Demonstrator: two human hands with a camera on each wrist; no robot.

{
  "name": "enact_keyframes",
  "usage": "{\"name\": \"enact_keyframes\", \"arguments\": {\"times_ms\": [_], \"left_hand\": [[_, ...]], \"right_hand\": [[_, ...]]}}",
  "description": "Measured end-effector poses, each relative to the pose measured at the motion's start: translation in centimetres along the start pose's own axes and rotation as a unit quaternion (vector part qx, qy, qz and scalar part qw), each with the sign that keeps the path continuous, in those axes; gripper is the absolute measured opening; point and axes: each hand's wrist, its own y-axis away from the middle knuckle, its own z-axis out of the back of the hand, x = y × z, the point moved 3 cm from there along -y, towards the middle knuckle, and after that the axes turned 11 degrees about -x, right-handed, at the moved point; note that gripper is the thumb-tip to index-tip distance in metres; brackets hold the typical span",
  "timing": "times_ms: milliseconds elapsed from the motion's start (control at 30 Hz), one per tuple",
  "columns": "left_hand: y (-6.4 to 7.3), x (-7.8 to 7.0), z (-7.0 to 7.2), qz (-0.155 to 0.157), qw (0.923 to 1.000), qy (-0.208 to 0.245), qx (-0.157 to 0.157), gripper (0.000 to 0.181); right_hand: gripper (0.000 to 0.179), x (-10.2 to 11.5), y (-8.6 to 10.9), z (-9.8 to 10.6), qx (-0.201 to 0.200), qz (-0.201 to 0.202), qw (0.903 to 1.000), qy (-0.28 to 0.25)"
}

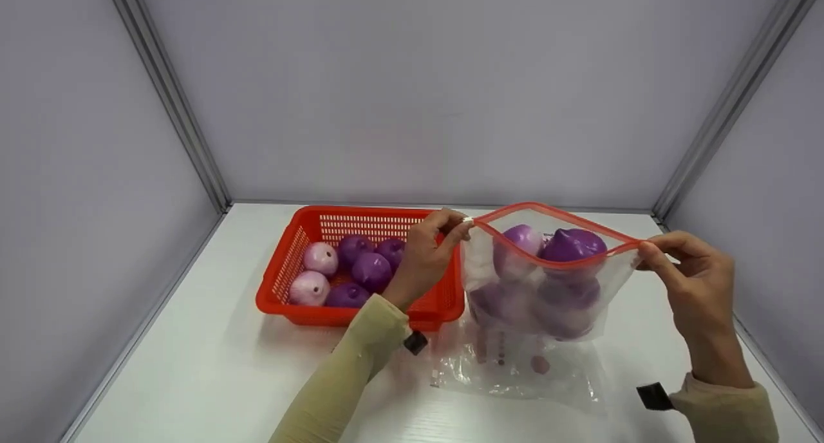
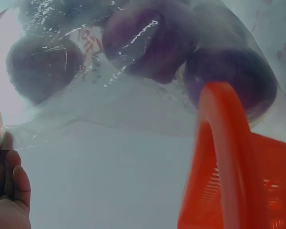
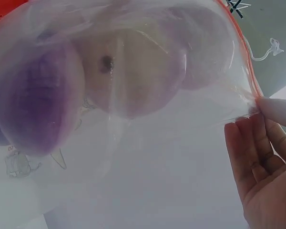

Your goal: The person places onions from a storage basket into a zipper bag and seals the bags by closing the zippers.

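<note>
A clear zip bag with a red zip edge hangs between the two hands, its mouth gaping into a wide lens shape. Several purple onions fill it and show through the cloudy plastic. The left hand pinches the bag's left corner, by a small white slider. At the opposite corner, the right hand pinches the zip edge between thumb and fingers. In the right wrist view, a pale onion with a dark spot presses against the plastic.
Left of the bag stands a red plastic basket holding several purple and pale onions; the left forearm crosses its front right corner. Clear printed plastic lies on the white table below the bag. Pale panels enclose the table's back and sides.
</note>
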Motion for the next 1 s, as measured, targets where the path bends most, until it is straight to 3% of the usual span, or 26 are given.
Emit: {"name": "enact_keyframes", "arguments": {"times_ms": [300,467,733,1000], "left_hand": [[0.5,-1.0,-1.3,0.001,0.9993,-0.001,0.038,0.018],[0.6,-1.1,-1.5,0.003,0.9986,0.026,0.046,0.018],[0.5,-1.4,-0.9,0.024,0.9960,0.080,0.033,0.020],[0.4,-0.6,-0.2,0.021,0.9964,0.082,0.004,0.016]], "right_hand": [[0.007,-0.4,-0.1,-0.7,0.039,-0.002,0.9983,0.043],[0.008,-0.1,-0.1,-0.6,0.032,-0.006,0.9983,0.048],[0.009,0.5,-0.8,0.6,-0.027,-0.022,0.9994,-0.001],[0.008,0.5,-1.1,1.4,-0.035,-0.024,0.9984,-0.036]]}}
